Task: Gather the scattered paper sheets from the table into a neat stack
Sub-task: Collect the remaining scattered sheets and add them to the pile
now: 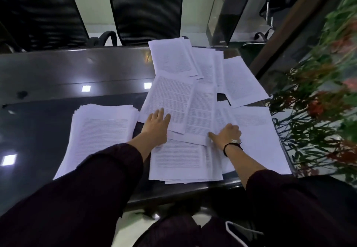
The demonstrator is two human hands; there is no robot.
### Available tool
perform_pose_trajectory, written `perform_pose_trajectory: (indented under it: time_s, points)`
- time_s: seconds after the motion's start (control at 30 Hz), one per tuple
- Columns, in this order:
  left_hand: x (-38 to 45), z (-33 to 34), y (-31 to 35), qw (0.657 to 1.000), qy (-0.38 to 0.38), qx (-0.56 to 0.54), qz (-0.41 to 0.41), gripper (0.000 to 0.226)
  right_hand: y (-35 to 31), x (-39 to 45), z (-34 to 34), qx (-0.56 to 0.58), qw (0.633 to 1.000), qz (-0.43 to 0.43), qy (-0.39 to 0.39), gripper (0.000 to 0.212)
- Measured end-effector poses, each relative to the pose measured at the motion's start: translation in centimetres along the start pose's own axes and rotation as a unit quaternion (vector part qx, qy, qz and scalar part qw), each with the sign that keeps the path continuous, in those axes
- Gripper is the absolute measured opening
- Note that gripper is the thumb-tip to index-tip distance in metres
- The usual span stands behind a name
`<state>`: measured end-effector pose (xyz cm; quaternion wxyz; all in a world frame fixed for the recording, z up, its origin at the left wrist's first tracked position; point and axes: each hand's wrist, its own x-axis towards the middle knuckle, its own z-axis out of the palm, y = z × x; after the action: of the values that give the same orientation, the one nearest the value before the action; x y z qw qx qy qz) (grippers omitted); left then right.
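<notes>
Sheets [174, 100] fanned lengthwise away, hands [157, 124] flat

White printed paper sheets [173, 100] on the dark glossy table [58, 69] carry dense text lines, too blurred to read.

The scene is dim and cool-toned, with the glossy dark counter [58, 69] mirroring small square ceiling lights as bright white glare patches [86, 88], while the white printed paper sheets [173, 96] are the brightest surfaces and their text lines are too soft to read. The wide-angle lens bends the counter's edges and stretches the dark sleeves [92, 185] at the bottom corners, where detail sinks into near-black shadow. Blur smears the green and red-flowered plants [318, 102] at the right edge and softens the black ribbed chair backs [146, 9] at the top.
</notes>
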<state>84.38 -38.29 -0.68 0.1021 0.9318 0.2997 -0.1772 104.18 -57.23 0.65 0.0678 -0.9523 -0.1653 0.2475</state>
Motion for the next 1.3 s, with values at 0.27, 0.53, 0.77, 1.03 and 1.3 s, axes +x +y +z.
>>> perform_pose_trajectory:
  time_s: [0.27,0.53,0.77,1.03,1.3]
  points:
    - [2.4,-0.8,1.8,0.987,0.108,0.093,0.077,0.019,0.6,1.4,1.6,-0.091,0.996,-0.016,0.013,0.102]
    - [-1.1,-0.3,3.6,0.983,0.058,-0.152,-0.089,0.09,2.2,3.9,-0.2,0.02,0.998,0.015,0.06,0.089]
    - [0.9,-0.9,3.7,0.897,0.043,-0.306,-0.315,0.075,-0.1,4.5,-0.9,0.126,0.988,-0.071,-0.061,0.072]
    - [1.1,-0.7,4.9,0.844,0.008,-0.395,-0.363,0.078,-1.3,3.8,-0.8,0.202,0.967,-0.097,-0.119,0.062]
    - [0.8,-0.8,3.8,0.776,0.008,-0.527,-0.347,0.046,-2.5,3.7,-0.4,0.251,0.94,-0.138,-0.186,0.038]
